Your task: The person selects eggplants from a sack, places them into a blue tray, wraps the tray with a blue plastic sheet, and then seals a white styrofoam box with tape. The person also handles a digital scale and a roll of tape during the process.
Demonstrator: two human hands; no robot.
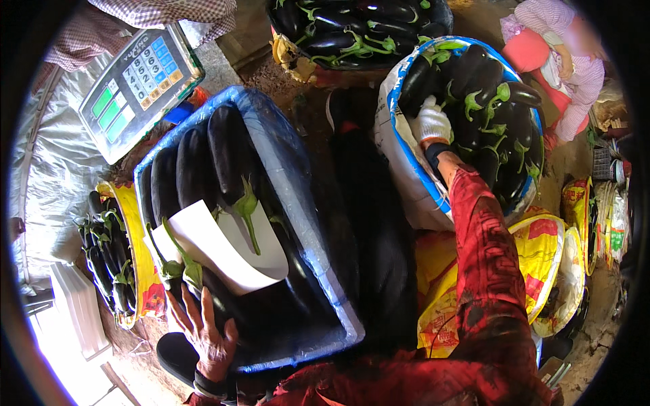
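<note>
My bare left hand (203, 325), fingers spread, rests on the near left part of a box lined with blue plastic film (350, 325), touching eggplants beside their green stems. Long dark eggplants (192, 167) lie side by side at the box's far end. A curved white sheet (218, 248) stands among them, with an eggplant's stem (247, 203) over it. In a white knit glove, my right hand (432, 121) reaches into a large white sack with a blue rim (393, 96), full of eggplants (472, 71). Its fingers are at an eggplant on the sack's left side; their grip is partly hidden.
A digital scale (142, 91) stands at the upper left. Another container of eggplants (355, 30) is at the top. Yellow sacks (543, 254) stand at the right, and a yellow sack of eggplants (134, 243) at the left. Another person (574, 86) is at the upper right.
</note>
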